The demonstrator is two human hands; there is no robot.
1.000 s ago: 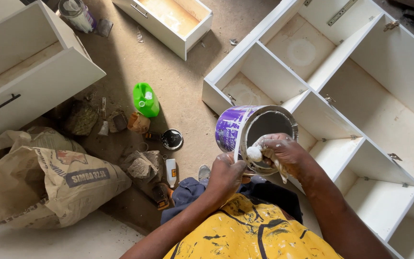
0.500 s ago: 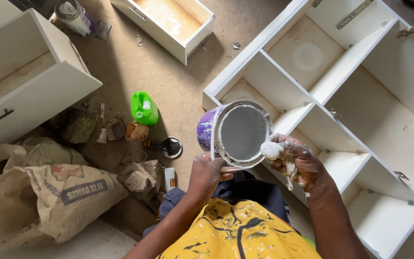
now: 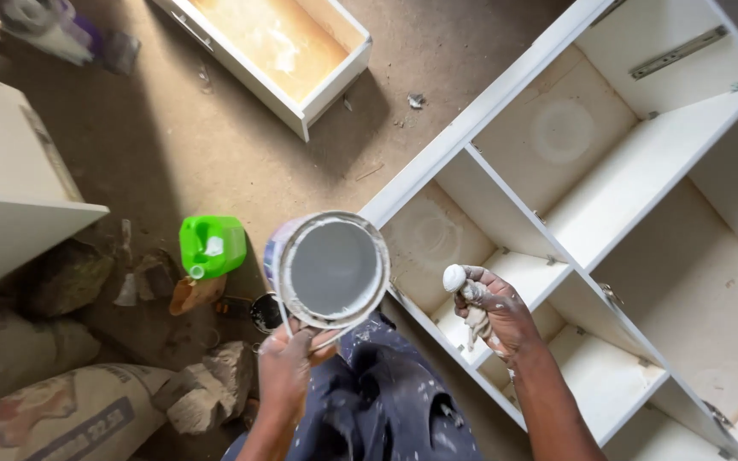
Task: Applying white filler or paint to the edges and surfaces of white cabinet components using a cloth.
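A green jug (image 3: 213,246) is seen on the dusty floor (image 3: 215,145) at left. The paint tin (image 3: 328,270), tilted a second ago, is now held level from below by the left hand (image 3: 288,363), its grey paint exposed. The right hand (image 3: 493,309), drawn clear of the tin, is clenched around a paint-soaked rag (image 3: 458,280) above the white cabinet (image 3: 642,188), suggesting a fresh load has been taken.

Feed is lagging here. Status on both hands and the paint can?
Left hand grips paint can from below, open, grey paint inside. Right hand clutches paint-soaked rag, clear of can. White cabinet lies alongside.
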